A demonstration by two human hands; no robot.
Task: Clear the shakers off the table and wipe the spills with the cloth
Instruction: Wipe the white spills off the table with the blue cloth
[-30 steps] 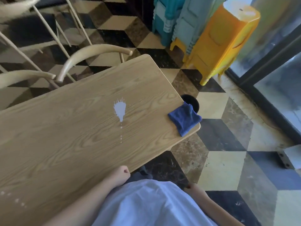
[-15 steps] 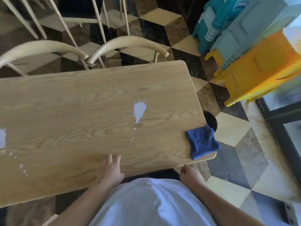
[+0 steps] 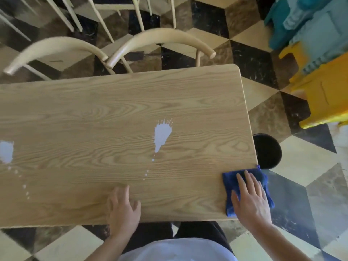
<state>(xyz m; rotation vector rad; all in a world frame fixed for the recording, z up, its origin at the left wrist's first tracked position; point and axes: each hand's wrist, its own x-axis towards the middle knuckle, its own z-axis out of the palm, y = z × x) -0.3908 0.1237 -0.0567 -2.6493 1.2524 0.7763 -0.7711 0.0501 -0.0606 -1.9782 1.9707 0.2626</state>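
A blue cloth point(image 3: 228, 180) lies on the near right corner of the wooden table point(image 3: 94, 110). My right hand point(image 3: 251, 200) rests flat on top of it, fingers spread. My left hand point(image 3: 123, 208) lies palm down on the table's near edge, holding nothing. A white spill point(image 3: 162, 133) sits mid-table with a trail of drops running toward me. A second white spill point(image 3: 6, 151) shows at the left edge of view, also with drops. No shakers are in view.
Two pale wooden chair backs point(image 3: 162, 37) stand along the table's far side. A black round bin point(image 3: 267, 153) sits on the floor by the right edge. Stacked yellow point(image 3: 323, 95) and teal stools point(image 3: 305, 21) stand at the far right on checkered tiles.
My right hand has come up from below the table edge and landed on the blue cloth. My left hand stays on the near edge. The view has shifted to look more straight down.
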